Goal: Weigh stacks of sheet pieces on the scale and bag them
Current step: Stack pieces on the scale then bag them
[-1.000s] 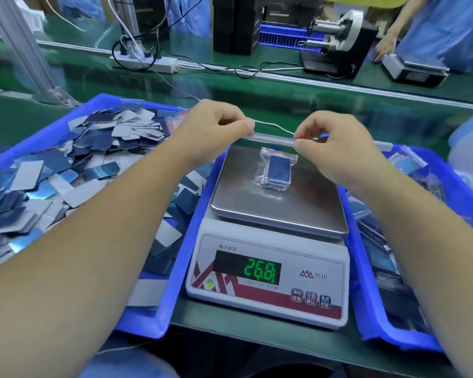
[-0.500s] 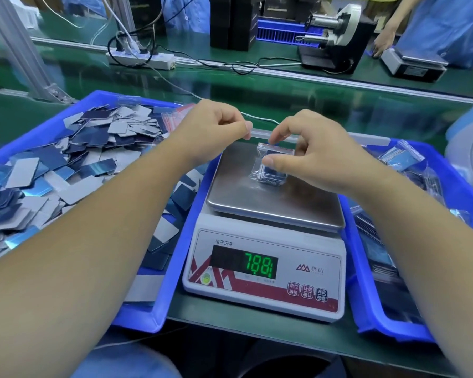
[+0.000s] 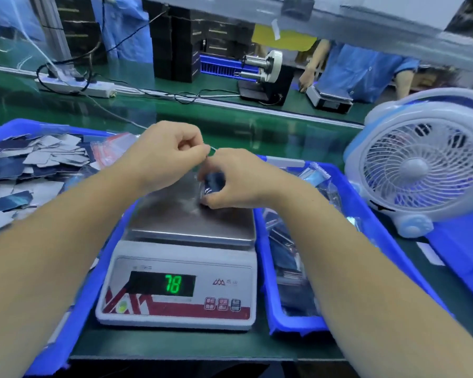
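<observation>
Centrally, a small clear bag [image 3: 212, 184] holding a dark stack of sheet pieces is gripped by the curled fingers of the right hand [image 3: 236, 181] over the far part of the steel pan of the scale [image 3: 180, 282], whose green display shows 78. The bag's top edge is pinched between thumb and fingers of the left hand [image 3: 165, 154]. Loose sheet pieces [image 3: 25, 170] are heaped in the blue tray [image 3: 74, 317] at the scale's left edge; bagged ones [image 3: 292, 257] are laid in the blue bin [image 3: 366, 222] at its right. A white fan [image 3: 423, 165] is seen beyond.
</observation>
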{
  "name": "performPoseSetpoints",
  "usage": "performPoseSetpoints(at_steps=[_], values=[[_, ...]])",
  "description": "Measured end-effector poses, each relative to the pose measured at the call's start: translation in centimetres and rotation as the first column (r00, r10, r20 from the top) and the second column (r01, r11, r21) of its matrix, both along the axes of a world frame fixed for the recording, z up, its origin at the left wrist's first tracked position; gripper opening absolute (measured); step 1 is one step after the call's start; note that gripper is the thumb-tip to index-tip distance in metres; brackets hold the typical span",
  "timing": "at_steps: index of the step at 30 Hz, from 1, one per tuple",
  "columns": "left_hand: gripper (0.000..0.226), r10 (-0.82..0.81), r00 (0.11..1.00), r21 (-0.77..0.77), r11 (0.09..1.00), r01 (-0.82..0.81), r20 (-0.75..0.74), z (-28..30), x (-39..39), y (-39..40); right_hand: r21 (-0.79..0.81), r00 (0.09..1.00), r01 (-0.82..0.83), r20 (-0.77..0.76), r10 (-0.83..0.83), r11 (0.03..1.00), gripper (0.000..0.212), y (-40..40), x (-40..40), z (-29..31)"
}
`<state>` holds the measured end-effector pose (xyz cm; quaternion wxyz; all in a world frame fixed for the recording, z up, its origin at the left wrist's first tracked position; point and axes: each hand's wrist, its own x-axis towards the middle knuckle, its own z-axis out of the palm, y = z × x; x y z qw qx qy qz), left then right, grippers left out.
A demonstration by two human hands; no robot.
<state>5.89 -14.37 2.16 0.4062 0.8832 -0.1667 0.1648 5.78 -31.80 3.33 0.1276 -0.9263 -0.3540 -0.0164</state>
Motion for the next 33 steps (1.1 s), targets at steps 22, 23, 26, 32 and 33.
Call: performPoseSetpoints(at_steps=[22, 23, 26, 32, 33], values=[[0.012, -0.450, 0.850, 0.156, 0.852, 0.500, -0.273, -0.2, -3.3, -10.1, -0.078, 0.888, 0.430, -0.143, -0.437, 0.900, 0.016, -11.9, -5.2, 0.4], [0.014, -0.433, 0.860, 0.168, 0.859, 0.484, -0.269, 0.0, -3.3, -9.5, -0.072, 0.902, 0.404, -0.134, -0.410, 0.912, 0.017, -10.8, -5.0, 0.3], [0.020, -0.362, 0.890, 0.193, 0.886, 0.421, -0.278, 0.6, -3.4, -6.5, -0.111, 0.944, 0.304, -0.098, -0.315, 0.946, 0.023, -6.7, -4.5, -0.1], [0.017, -0.125, 0.943, 0.193, 0.962, 0.191, -0.308, 0.5, -4.4, 4.4, -0.150, 0.997, 0.046, -0.062, -0.056, 0.988, 0.010, 1.9, -3.8, 0.4], [0.015, -0.067, 0.941, 0.181, 0.974, 0.133, -0.331, 0.4, -4.6, 6.7, -0.161, 0.998, 0.009, -0.059, -0.018, 0.987, 0.011, 3.2, -3.6, 0.6]])
